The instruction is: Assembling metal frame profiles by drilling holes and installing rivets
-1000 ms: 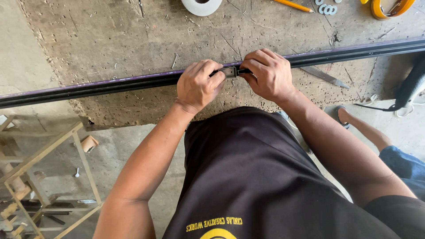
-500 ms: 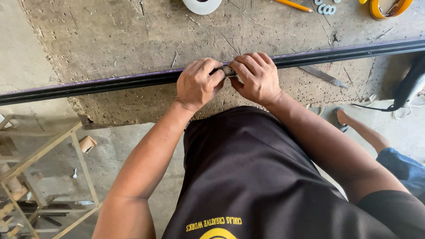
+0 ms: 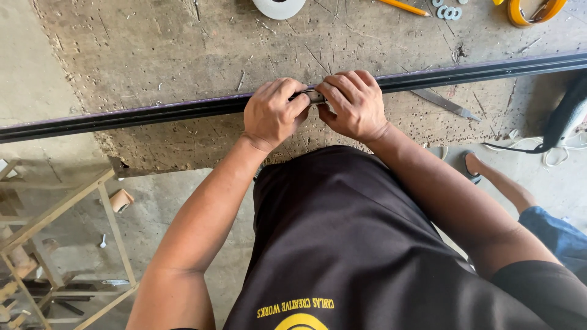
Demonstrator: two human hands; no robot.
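You are standing over a scarred concrete desk [image 3: 153, 55], both hands closing on a long dark metal rail [image 3: 153, 113] that is running the whole width of the desk, lying close along its near edge. Compared with a second ago, your right hand [image 3: 353, 105] is sliding leftward along the rail and your left hand [image 3: 272, 113] is meeting it, so the gap between them is shutting down to almost nothing; the rail itself is lying where it was. Between the two hands you are pinching a small grey metal piece [image 3: 313, 96] sitting on top of the rail, the fingers of both hands curled and pressed together around it, thumbs tucked underneath out of sight. That tightening suggests the small piece is being seated or adjusted on the rail rather than lifted away, though the contact itself is hidden by your knuckles. Just right of your right hand a flat metal blade [image 3: 445, 104] is lying on the desk near its front edge. Along the far edge, a white roll [image 3: 279, 7], a yellow pencil [image 3: 403, 7], a cluster of washers [image 3: 448, 11] and a yellow tape roll [image 3: 531, 12] are resting untouched.
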